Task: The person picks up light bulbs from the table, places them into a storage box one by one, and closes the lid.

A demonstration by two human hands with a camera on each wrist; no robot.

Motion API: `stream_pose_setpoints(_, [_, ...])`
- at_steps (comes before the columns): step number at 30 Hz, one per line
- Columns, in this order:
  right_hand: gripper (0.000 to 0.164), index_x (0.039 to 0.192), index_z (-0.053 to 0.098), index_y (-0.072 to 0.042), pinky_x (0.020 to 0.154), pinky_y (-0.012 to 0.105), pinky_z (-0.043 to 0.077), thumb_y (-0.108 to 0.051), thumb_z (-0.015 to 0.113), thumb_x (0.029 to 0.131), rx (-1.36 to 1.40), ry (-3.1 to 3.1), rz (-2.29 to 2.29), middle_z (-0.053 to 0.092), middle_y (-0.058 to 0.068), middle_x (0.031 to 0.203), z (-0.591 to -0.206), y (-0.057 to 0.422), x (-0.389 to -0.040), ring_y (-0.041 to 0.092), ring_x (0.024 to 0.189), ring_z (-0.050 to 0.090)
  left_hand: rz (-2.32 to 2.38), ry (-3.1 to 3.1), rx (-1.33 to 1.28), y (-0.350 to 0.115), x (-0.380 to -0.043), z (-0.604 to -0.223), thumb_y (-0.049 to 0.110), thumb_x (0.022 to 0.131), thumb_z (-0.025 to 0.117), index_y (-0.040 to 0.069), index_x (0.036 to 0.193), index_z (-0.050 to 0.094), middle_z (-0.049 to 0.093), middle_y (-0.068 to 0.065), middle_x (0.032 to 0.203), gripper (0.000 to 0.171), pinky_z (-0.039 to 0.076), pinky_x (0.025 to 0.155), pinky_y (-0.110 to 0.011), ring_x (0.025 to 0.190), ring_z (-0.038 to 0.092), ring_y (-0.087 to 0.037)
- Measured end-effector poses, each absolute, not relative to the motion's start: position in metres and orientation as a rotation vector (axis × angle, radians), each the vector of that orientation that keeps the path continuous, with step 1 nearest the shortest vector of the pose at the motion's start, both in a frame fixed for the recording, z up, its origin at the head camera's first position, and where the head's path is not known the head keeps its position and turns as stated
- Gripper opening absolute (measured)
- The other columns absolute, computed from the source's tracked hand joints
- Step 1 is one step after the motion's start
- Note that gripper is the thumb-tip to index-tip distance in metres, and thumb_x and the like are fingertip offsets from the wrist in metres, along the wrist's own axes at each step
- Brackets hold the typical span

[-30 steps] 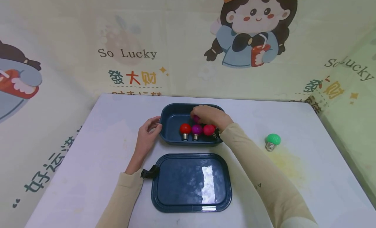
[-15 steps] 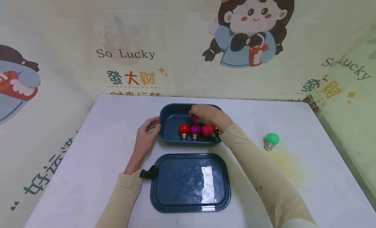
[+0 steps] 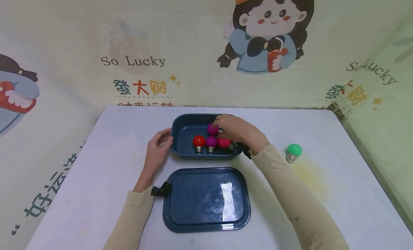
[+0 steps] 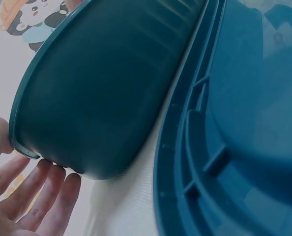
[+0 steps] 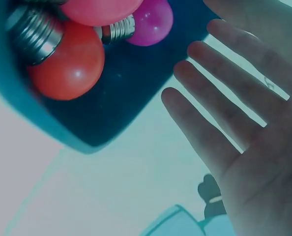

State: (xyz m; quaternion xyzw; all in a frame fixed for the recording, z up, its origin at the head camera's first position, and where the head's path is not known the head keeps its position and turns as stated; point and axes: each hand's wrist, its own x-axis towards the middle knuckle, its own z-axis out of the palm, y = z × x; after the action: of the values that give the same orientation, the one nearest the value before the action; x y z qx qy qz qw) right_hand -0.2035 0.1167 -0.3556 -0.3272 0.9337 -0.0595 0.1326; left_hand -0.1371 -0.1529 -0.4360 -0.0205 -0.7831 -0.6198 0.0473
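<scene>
A dark blue plastic box (image 3: 185,155) holds several light bulbs. A red bulb (image 3: 199,141), a purple bulb (image 3: 212,142) and a pink bulb (image 3: 224,143) line its front side. Behind them lies another purple bulb (image 3: 212,129), beside the fingers of my right hand (image 3: 240,130). Those fingers are extended and spread in the right wrist view, where an orange-red bulb (image 5: 70,64) sits near the box's corner. My left hand (image 3: 158,148) holds the box's left end, thumb at the rim and fingertips against the outer wall.
In front of the box, a dark blue lid (image 3: 200,203) lies on the white table (image 3: 80,192). A green bulb (image 3: 294,149) lies on the table to the right. Patterned cloth (image 3: 193,78) hangs behind the table.
My right hand has let go of the rear purple bulb and drawn back to the right. The left hand stays at the box. The whole head view has shifted slightly.
</scene>
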Motion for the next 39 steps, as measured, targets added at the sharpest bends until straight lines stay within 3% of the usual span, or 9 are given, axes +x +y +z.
stream_pose_setpoints(13, [0.041, 0.125, 0.068, -0.006, 0.093, 0.04, 0.054, -0.015, 0.078, 0.086, -0.912, 2.821, -0.286, 0.064, 0.013, 0.126, -0.357, 0.149, -0.176, 0.027, 0.116, 0.059, -1.881, -2.38, -0.077, -0.152, -0.134, -0.433, 0.009, 0.1, 0.057, -0.004, 0.138, 0.053, 0.057, -0.025, 0.135, 0.04, 0.044, 0.086, -0.008, 0.122, 0.057, -0.034])
stream_pose_setpoints(20, [0.041, 0.123, 0.067, -0.004, 0.096, 0.044, 0.052, -0.014, 0.078, 0.086, -0.874, 2.887, -0.376, 0.064, 0.013, 0.125, -0.366, 0.173, -0.161, 0.027, 0.117, 0.058, -1.879, -2.394, -0.058, -0.151, -0.134, -0.434, 0.01, 0.1, 0.058, -0.004, 0.138, 0.053, 0.058, -0.024, 0.135, 0.041, 0.044, 0.086, -0.008, 0.122, 0.057, -0.032])
stream_pose_setpoints(39, [0.041, 0.125, 0.065, -0.002, 0.1, 0.05, 0.048, -0.012, 0.076, 0.087, -0.731, 2.901, -0.498, 0.062, 0.017, 0.128, -0.381, 0.212, -0.155, 0.034, 0.122, 0.055, -1.879, -2.393, -0.042, -0.151, -0.134, -0.433, 0.01, 0.1, 0.057, -0.003, 0.139, 0.053, 0.056, -0.024, 0.136, 0.041, 0.043, 0.087, -0.008, 0.122, 0.057, -0.031])
